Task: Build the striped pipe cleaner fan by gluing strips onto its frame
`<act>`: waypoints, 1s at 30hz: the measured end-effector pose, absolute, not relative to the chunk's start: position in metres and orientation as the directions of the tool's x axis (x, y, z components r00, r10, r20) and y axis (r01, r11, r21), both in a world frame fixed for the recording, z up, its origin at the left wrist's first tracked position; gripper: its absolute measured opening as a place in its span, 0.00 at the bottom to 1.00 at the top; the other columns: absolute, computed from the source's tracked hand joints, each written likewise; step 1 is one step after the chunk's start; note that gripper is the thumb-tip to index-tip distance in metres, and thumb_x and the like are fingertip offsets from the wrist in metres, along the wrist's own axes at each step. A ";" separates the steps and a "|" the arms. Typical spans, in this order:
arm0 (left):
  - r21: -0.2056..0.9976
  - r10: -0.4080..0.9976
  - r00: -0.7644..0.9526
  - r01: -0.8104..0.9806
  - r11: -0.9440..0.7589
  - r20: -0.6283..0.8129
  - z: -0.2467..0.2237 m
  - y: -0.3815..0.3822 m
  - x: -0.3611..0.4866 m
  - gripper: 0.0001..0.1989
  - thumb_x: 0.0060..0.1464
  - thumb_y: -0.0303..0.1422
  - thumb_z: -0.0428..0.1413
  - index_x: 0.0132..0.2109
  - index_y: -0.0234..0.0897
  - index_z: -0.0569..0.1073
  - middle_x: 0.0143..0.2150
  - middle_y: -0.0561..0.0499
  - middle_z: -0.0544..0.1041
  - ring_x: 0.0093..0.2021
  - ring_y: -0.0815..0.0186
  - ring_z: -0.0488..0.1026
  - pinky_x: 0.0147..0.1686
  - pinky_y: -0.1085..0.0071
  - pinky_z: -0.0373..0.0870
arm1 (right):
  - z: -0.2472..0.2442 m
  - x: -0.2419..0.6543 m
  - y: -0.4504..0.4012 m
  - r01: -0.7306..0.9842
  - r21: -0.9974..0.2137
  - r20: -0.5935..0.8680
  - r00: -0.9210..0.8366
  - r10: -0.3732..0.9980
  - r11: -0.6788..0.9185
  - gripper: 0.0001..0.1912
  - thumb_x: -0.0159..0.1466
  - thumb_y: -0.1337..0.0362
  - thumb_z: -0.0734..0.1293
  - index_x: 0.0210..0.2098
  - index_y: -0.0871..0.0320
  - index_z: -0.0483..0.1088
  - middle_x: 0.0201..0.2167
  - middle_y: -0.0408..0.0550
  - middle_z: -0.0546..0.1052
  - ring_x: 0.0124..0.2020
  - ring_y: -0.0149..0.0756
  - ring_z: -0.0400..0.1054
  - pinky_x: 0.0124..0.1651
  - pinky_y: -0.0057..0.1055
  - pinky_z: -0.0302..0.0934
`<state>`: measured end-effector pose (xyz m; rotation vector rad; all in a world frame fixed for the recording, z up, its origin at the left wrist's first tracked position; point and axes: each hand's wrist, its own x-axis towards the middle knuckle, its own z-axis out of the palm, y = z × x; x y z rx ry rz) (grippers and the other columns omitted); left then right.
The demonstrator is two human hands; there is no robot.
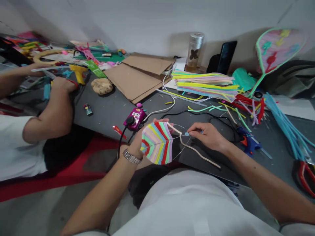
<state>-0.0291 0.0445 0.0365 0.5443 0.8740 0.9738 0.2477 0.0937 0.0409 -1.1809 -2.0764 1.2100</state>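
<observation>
My left hand (136,144) is closed around a fan-shaped craft piece (158,142) from behind, most of its fingers hidden. Rows of coloured pipe cleaners, bent into V shapes, fill part of the piece's thin wire frame (180,151). A loose cream pipe cleaner (199,154) runs from its last row, bends near the middle wire and trails down right. My right hand (206,134) pinches the frame by a small blue piece (187,134) where the wires meet. A bit of blue also shows between its fingers.
A purple power socket (135,118) with cables sits ahead of my left hand. Bundled pipe cleaners (205,83), a bottle (195,49) and a phone (226,57) stand behind. A blue glue gun (249,141) and red-handled scissors (306,177) lie right. A co-worker's arm (52,114) is left.
</observation>
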 end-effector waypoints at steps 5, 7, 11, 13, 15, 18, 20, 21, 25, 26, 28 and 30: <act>0.676 0.847 0.358 -0.512 0.530 -0.393 0.035 0.049 -0.043 0.33 0.62 0.55 0.56 0.61 0.31 0.76 0.62 0.34 0.78 0.63 0.42 0.74 0.63 0.48 0.71 | 0.036 0.246 0.102 0.543 -0.770 -0.052 -0.576 0.816 0.334 0.08 0.64 0.61 0.67 0.37 0.55 0.79 0.34 0.45 0.82 0.35 0.36 0.72 0.40 0.31 0.60; 0.695 0.849 0.403 -0.499 0.518 -0.343 0.038 0.052 -0.046 0.30 0.62 0.49 0.58 0.62 0.32 0.76 0.65 0.35 0.75 0.65 0.43 0.73 0.63 0.51 0.71 | 0.034 0.246 0.104 0.543 -0.741 -0.021 -0.607 0.794 0.395 0.07 0.65 0.62 0.67 0.36 0.55 0.78 0.34 0.45 0.82 0.35 0.36 0.72 0.41 0.31 0.60; 0.755 0.821 0.442 -0.378 0.536 -0.362 0.041 0.057 -0.045 0.25 0.57 0.36 0.66 0.60 0.33 0.78 0.59 0.36 0.80 0.59 0.47 0.78 0.59 0.56 0.75 | 0.031 0.247 0.109 0.544 -0.690 0.024 -0.643 0.766 0.477 0.07 0.66 0.65 0.66 0.36 0.56 0.77 0.33 0.45 0.81 0.34 0.34 0.72 0.41 0.30 0.58; 0.772 0.819 0.394 -0.322 0.547 -0.416 0.042 0.058 -0.041 0.23 0.54 0.33 0.68 0.56 0.34 0.80 0.54 0.37 0.83 0.53 0.51 0.82 0.55 0.59 0.77 | 0.032 0.249 0.109 0.553 -0.663 0.033 -0.652 0.757 0.505 0.07 0.67 0.66 0.66 0.36 0.55 0.77 0.34 0.45 0.81 0.34 0.35 0.72 0.42 0.31 0.58; 0.782 0.830 0.328 -0.303 0.545 -0.451 0.043 0.058 -0.036 0.20 0.52 0.34 0.70 0.53 0.35 0.82 0.52 0.38 0.84 0.49 0.53 0.84 0.52 0.61 0.79 | 0.034 0.252 0.105 0.585 -0.612 0.082 -0.623 0.778 0.532 0.06 0.66 0.66 0.66 0.37 0.56 0.77 0.36 0.48 0.82 0.38 0.38 0.73 0.44 0.33 0.58; 0.798 0.847 0.247 -0.293 0.527 -0.470 0.043 0.055 -0.032 0.21 0.49 0.36 0.72 0.50 0.37 0.84 0.48 0.41 0.86 0.43 0.56 0.85 0.47 0.64 0.81 | 0.039 0.259 0.085 0.715 -0.459 0.246 -0.469 0.848 0.528 0.07 0.67 0.66 0.66 0.42 0.57 0.76 0.43 0.54 0.81 0.45 0.45 0.72 0.49 0.38 0.57; 0.814 0.857 0.205 -0.271 0.514 -0.473 0.042 0.054 -0.031 0.20 0.48 0.37 0.73 0.49 0.37 0.85 0.46 0.42 0.86 0.40 0.59 0.84 0.43 0.67 0.81 | 0.037 0.264 0.066 0.775 -0.382 0.309 -0.406 0.860 0.503 0.06 0.68 0.65 0.65 0.41 0.57 0.75 0.41 0.54 0.80 0.45 0.47 0.71 0.49 0.40 0.56; 0.822 0.860 0.188 -0.256 0.509 -0.474 0.041 0.053 -0.031 0.20 0.47 0.38 0.73 0.47 0.37 0.85 0.46 0.42 0.86 0.39 0.60 0.84 0.42 0.69 0.81 | 0.035 0.267 0.056 0.780 -0.370 0.310 -0.408 0.859 0.504 0.06 0.68 0.64 0.65 0.41 0.57 0.74 0.39 0.53 0.80 0.43 0.46 0.71 0.47 0.40 0.56; 0.844 0.870 0.152 -0.213 0.493 -0.470 0.037 0.051 -0.029 0.18 0.45 0.39 0.74 0.43 0.38 0.86 0.48 0.42 0.86 0.40 0.60 0.84 0.40 0.69 0.80 | 0.025 0.275 0.031 0.788 -0.370 0.342 -0.377 0.861 0.492 0.13 0.68 0.64 0.66 0.51 0.58 0.71 0.47 0.56 0.80 0.49 0.49 0.72 0.50 0.42 0.59; 0.847 0.873 0.143 -0.210 0.488 -0.467 0.037 0.051 -0.028 0.18 0.44 0.39 0.74 0.43 0.37 0.86 0.48 0.42 0.86 0.40 0.60 0.84 0.41 0.68 0.80 | 0.024 0.276 0.030 0.804 -0.368 0.371 -0.334 0.866 0.468 0.17 0.68 0.63 0.66 0.55 0.59 0.69 0.52 0.59 0.78 0.54 0.51 0.71 0.53 0.44 0.60; 0.856 0.882 0.122 -0.214 0.471 -0.455 0.037 0.051 -0.025 0.19 0.43 0.39 0.74 0.43 0.37 0.86 0.48 0.42 0.86 0.40 0.60 0.83 0.41 0.68 0.80 | 0.024 0.278 0.030 0.838 -0.376 0.430 -0.221 0.875 0.396 0.22 0.68 0.61 0.66 0.60 0.61 0.65 0.58 0.64 0.74 0.60 0.55 0.67 0.57 0.48 0.60; 0.857 0.888 0.103 -0.231 0.460 -0.449 0.038 0.050 -0.022 0.20 0.43 0.38 0.74 0.44 0.36 0.85 0.48 0.42 0.86 0.40 0.61 0.83 0.42 0.69 0.80 | 0.024 0.280 0.032 0.851 -0.402 0.444 -0.143 0.884 0.339 0.20 0.68 0.61 0.67 0.57 0.60 0.67 0.55 0.63 0.76 0.57 0.55 0.69 0.56 0.49 0.60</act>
